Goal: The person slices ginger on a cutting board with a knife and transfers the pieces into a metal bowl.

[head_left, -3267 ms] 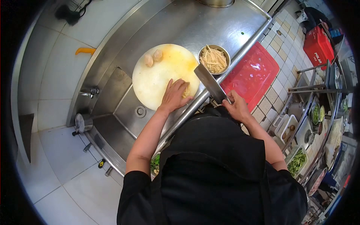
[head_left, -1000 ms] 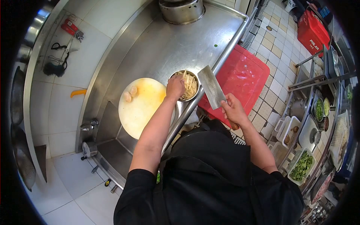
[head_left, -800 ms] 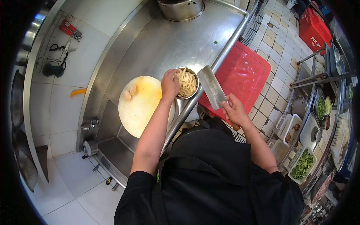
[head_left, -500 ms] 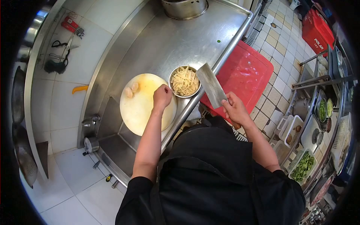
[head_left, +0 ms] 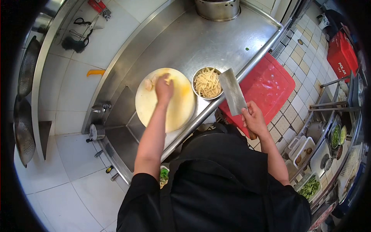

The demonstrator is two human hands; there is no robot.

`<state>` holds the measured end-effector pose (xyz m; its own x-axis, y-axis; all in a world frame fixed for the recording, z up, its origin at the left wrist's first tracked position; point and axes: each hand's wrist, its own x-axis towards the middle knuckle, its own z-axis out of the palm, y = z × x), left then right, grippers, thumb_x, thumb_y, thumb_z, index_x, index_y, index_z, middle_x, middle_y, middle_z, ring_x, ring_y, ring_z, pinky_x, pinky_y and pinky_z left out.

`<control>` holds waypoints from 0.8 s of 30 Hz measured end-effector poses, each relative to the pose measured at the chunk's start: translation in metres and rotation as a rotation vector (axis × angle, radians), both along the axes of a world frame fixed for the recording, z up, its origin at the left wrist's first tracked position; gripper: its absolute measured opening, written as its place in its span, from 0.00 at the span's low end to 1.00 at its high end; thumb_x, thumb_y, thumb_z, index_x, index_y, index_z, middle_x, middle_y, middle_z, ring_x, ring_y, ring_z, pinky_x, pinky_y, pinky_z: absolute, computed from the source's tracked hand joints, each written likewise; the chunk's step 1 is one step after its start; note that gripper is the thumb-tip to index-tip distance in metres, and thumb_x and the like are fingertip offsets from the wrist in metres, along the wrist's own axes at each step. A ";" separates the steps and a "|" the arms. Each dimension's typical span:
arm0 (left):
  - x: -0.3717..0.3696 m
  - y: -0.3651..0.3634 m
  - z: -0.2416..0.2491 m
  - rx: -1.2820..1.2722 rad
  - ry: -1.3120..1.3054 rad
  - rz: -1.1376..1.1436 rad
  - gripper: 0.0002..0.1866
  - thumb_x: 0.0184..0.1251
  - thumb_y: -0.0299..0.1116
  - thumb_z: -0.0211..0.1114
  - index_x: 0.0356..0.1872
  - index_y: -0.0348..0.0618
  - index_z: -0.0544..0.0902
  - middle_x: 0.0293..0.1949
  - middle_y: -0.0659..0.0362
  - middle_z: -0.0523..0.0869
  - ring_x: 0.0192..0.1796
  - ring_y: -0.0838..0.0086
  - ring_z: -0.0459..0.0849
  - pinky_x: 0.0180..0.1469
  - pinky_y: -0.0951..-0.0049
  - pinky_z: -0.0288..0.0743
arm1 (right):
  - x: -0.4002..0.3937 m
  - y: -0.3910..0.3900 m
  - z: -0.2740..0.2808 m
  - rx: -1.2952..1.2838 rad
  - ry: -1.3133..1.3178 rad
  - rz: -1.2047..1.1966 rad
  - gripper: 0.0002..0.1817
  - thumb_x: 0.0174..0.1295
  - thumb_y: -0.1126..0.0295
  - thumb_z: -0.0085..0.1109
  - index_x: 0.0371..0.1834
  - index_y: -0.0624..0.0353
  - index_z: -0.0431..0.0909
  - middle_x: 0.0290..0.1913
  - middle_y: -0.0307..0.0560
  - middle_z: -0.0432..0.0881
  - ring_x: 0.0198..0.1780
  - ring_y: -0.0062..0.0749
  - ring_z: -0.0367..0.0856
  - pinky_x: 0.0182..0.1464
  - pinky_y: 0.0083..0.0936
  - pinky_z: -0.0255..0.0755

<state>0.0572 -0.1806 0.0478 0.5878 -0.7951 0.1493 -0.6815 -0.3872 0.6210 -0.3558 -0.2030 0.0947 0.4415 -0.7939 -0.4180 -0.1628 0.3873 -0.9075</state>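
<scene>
A cleaver (head_left: 234, 92) with a broad rectangular blade is held by its wooden handle in my right hand (head_left: 255, 119), over the counter's front edge. My left hand (head_left: 164, 91) is over the far part of a round white cutting board (head_left: 166, 116), fingers curled down and slightly blurred. A small pale yellow bit shows at its fingertips, but I cannot make out what it is. Pale peeled chunks (head_left: 148, 84) lie on the board just left of those fingers. Right of the board, a round metal bowl (head_left: 195, 88) holds pale thin-cut strips (head_left: 208, 82).
The steel counter (head_left: 174, 46) has a raised front rim and carries a large metal pot (head_left: 218, 9) at the back. A red lid-like panel (head_left: 268, 91) lies beyond the rim. Shelves with a tub of greens (head_left: 310, 188) stand on the right.
My left hand has moved from the board's right side, near the bowl, to the chunks at its far left. My right hand still holds the cleaver. The whole view has shifted.
</scene>
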 end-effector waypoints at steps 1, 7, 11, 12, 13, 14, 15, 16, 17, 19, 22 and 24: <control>0.025 -0.001 0.004 0.073 -0.218 0.000 0.22 0.63 0.30 0.69 0.61 0.46 0.83 0.58 0.49 0.83 0.61 0.56 0.80 0.65 0.58 0.72 | -0.001 0.002 0.000 0.001 0.001 0.001 0.06 0.76 0.69 0.55 0.44 0.58 0.70 0.24 0.36 0.74 0.18 0.16 0.70 0.19 0.18 0.64; 0.073 0.005 0.014 0.441 -0.388 -0.185 0.24 0.58 0.27 0.69 0.59 0.48 0.84 0.62 0.48 0.81 0.67 0.54 0.74 0.70 0.58 0.69 | -0.004 0.010 0.008 -0.052 0.104 0.034 0.07 0.72 0.72 0.60 0.46 0.59 0.72 0.26 0.38 0.76 0.20 0.16 0.72 0.21 0.17 0.67; 0.065 0.028 0.010 0.373 -0.343 -0.167 0.23 0.59 0.27 0.69 0.58 0.48 0.84 0.59 0.49 0.83 0.62 0.56 0.79 0.65 0.58 0.73 | 0.010 0.027 0.025 -0.061 0.117 0.059 0.10 0.69 0.71 0.63 0.49 0.62 0.76 0.29 0.40 0.80 0.21 0.17 0.74 0.23 0.19 0.68; 0.060 0.038 0.011 0.279 -0.151 -0.126 0.22 0.59 0.28 0.69 0.57 0.47 0.84 0.56 0.50 0.85 0.59 0.58 0.82 0.62 0.59 0.75 | 0.016 0.030 0.026 -0.060 0.118 0.083 0.11 0.68 0.71 0.63 0.49 0.62 0.78 0.30 0.41 0.81 0.21 0.17 0.75 0.24 0.20 0.69; 0.057 0.050 0.009 0.187 0.041 -0.083 0.21 0.60 0.28 0.70 0.57 0.45 0.84 0.54 0.51 0.86 0.55 0.60 0.84 0.59 0.60 0.77 | 0.021 0.032 0.026 -0.054 0.120 0.083 0.11 0.68 0.71 0.63 0.49 0.62 0.78 0.30 0.41 0.81 0.21 0.17 0.75 0.24 0.20 0.69; 0.056 0.062 0.004 0.194 0.044 -0.084 0.21 0.60 0.28 0.70 0.57 0.45 0.84 0.54 0.51 0.86 0.55 0.60 0.84 0.59 0.60 0.77 | 0.027 0.036 0.026 -0.076 0.133 0.124 0.11 0.68 0.71 0.63 0.50 0.63 0.79 0.30 0.41 0.81 0.21 0.18 0.75 0.24 0.22 0.70; 0.056 0.076 -0.007 0.074 0.277 -0.050 0.22 0.58 0.28 0.71 0.56 0.43 0.83 0.50 0.52 0.87 0.53 0.60 0.86 0.57 0.60 0.78 | 0.033 0.040 0.025 -0.096 0.148 0.164 0.12 0.68 0.70 0.62 0.51 0.63 0.79 0.30 0.40 0.80 0.21 0.18 0.75 0.25 0.23 0.70; 0.046 0.090 -0.004 -0.044 0.512 -0.010 0.23 0.57 0.29 0.73 0.56 0.42 0.83 0.47 0.53 0.88 0.50 0.61 0.87 0.55 0.60 0.79 | 0.040 0.046 0.025 -0.082 0.156 0.164 0.12 0.68 0.70 0.62 0.51 0.63 0.79 0.30 0.40 0.80 0.21 0.18 0.75 0.25 0.23 0.70; 0.037 0.104 0.002 0.132 0.419 -0.065 0.28 0.55 0.29 0.75 0.60 0.40 0.81 0.54 0.50 0.85 0.57 0.61 0.84 0.59 0.59 0.79 | 0.050 0.050 0.026 -0.110 0.127 0.188 0.13 0.68 0.70 0.61 0.52 0.63 0.79 0.29 0.40 0.80 0.21 0.19 0.76 0.25 0.24 0.71; 0.012 0.112 0.006 0.113 0.339 -0.085 0.30 0.55 0.29 0.75 0.63 0.41 0.80 0.59 0.48 0.82 0.61 0.58 0.82 0.63 0.58 0.77 | 0.066 0.062 0.024 -0.135 0.115 0.212 0.13 0.69 0.70 0.61 0.53 0.64 0.79 0.29 0.40 0.80 0.21 0.19 0.76 0.26 0.25 0.71; -0.006 0.098 0.011 0.051 0.085 -0.256 0.34 0.58 0.33 0.74 0.68 0.44 0.77 0.70 0.44 0.72 0.70 0.51 0.73 0.72 0.56 0.69 | 0.094 0.065 0.011 -0.175 0.091 0.163 0.13 0.69 0.70 0.59 0.53 0.64 0.78 0.29 0.41 0.80 0.21 0.20 0.76 0.26 0.25 0.72; -0.019 0.090 0.009 0.187 -0.038 -0.439 0.31 0.62 0.36 0.72 0.68 0.44 0.77 0.70 0.44 0.74 0.71 0.48 0.71 0.74 0.54 0.66 | 0.106 0.067 0.011 -0.149 0.074 0.097 0.12 0.70 0.69 0.59 0.52 0.64 0.78 0.29 0.41 0.79 0.21 0.20 0.77 0.26 0.24 0.72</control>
<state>0.0386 -0.0902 0.0572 0.1874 -0.9823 -0.0056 -0.8263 -0.1607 0.5398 -0.2496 -0.1363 0.1055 0.4916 -0.8047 -0.3329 -0.2614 0.2283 -0.9378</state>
